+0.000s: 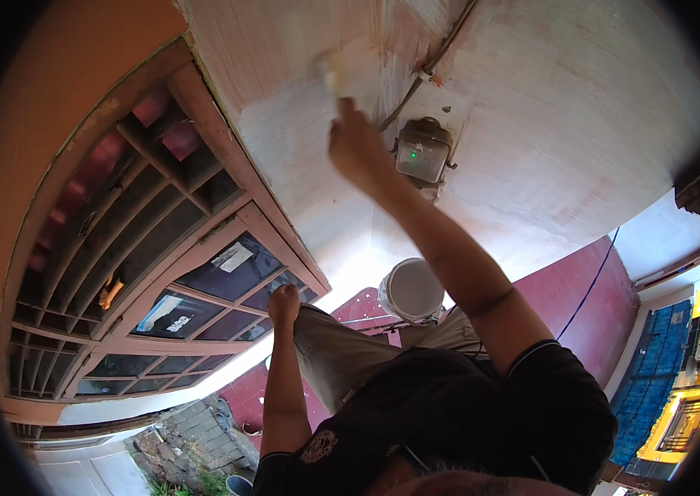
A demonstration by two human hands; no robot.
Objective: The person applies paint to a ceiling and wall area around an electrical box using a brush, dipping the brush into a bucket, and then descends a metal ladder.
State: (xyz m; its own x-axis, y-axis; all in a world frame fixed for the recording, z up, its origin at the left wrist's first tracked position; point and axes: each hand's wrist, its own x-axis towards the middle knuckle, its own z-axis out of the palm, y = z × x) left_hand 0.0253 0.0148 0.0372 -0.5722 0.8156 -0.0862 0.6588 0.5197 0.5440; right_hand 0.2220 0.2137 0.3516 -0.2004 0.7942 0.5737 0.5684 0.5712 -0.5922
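The right hand [357, 147] is raised to the white wall [532, 124] and is grasping a paintbrush [332, 76], whose handle goes up from the fingers. The bristles are at the wall surface, in the upper middle of the view, but they are blurred, so I cannot tell how firmly they press. Pinkish-brown streaks show through the white coat around there. Just beside this hand, on its right, an electricity meter [423, 153] with a small green light is fixed to the wall, and a dark cable [402, 110] runs past it. The left hand [284, 303] is clenched as a fist, lower down, near the paned window [230, 263]; I cannot see anything inside it. A white bucket [385, 298] is near the person's legs, above the red floor [577, 289].
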